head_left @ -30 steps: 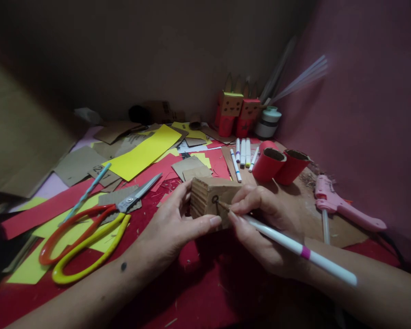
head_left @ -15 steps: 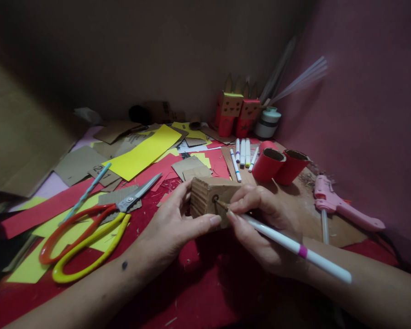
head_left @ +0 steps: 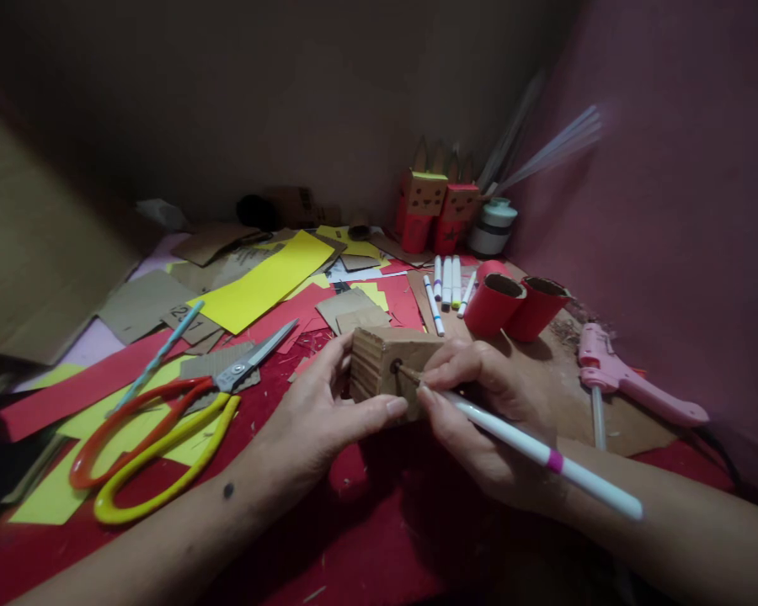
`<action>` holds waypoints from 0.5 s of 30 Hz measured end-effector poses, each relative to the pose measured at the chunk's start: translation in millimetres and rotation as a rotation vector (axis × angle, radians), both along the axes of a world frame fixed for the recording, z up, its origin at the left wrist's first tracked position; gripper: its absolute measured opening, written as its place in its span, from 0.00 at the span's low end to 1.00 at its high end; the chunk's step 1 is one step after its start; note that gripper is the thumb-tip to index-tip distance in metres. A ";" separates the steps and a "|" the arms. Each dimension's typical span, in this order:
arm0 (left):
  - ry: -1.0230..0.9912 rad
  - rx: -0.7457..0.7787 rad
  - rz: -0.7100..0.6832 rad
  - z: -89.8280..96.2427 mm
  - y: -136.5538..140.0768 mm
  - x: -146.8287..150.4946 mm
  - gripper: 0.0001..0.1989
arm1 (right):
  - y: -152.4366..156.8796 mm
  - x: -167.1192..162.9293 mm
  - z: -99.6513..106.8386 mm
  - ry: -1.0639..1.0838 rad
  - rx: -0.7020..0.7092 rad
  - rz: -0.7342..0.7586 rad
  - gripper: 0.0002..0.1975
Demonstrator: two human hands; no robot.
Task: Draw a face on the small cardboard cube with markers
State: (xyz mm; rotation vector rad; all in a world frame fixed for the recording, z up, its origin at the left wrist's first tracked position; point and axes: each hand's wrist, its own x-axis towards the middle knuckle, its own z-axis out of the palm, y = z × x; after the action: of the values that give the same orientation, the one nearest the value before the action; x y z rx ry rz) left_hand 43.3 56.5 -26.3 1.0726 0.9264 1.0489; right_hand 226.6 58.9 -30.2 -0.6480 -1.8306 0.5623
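Left hand (head_left: 328,412), seven to eight o'clock of the cardboard box (head_left: 379,362): grip unchanged over the last second. Thumb lies along the lower edge of the front; other fingers go behind the left side, tips hidden. Box pinched between them.

Box sits just below mid-view, toward six o'clock, over the red surface (head_left: 354,539); cannot tell whether it rests there or hangs free. Its pose is steady too.

Main change: the round mark (head_left: 396,366), about ten o'clock on the front. A ring with a paler middle a second ago; now dark nearly all through. Judgement: filling-in of this mark is close to complete.

Look of the box: plain brown, small, squarish. Left side shows ridged corrugation; front and top smoother, dull in the low light. Right part of the front lies behind fingers, so any marks there cannot be told.

Pen (head_left: 518,442): white, purple band, slim brownish tip at the mark, barrel running off toward four o'clock. Its rear end has shifted slightly toward nine o'clock.

Right hand (head_left: 502,391), four o'clock of the box: thumb and fingers drawn narrow around the pen, close to its tip.
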 end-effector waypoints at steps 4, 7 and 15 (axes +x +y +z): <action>-0.010 0.007 -0.011 1.4 -0.3 -0.8 0.32 | 0.8 -0.7 0.6 0.006 0.000 -0.006 0.08; -0.010 -0.001 -0.004 1.1 -0.8 -1.1 0.32 | 0.8 -1.4 0.8 0.009 -0.003 -0.005 0.08; 0.008 -0.015 0.002 0.0 0.2 -0.3 0.33 | 0.8 0.8 -1.0 0.005 0.007 -0.018 0.07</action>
State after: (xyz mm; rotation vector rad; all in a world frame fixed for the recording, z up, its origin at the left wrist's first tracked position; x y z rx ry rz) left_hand 43.1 56.7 -26.3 1.0649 0.9407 1.0387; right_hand 227.4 59.7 -31.1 -0.6568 -1.8196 0.5452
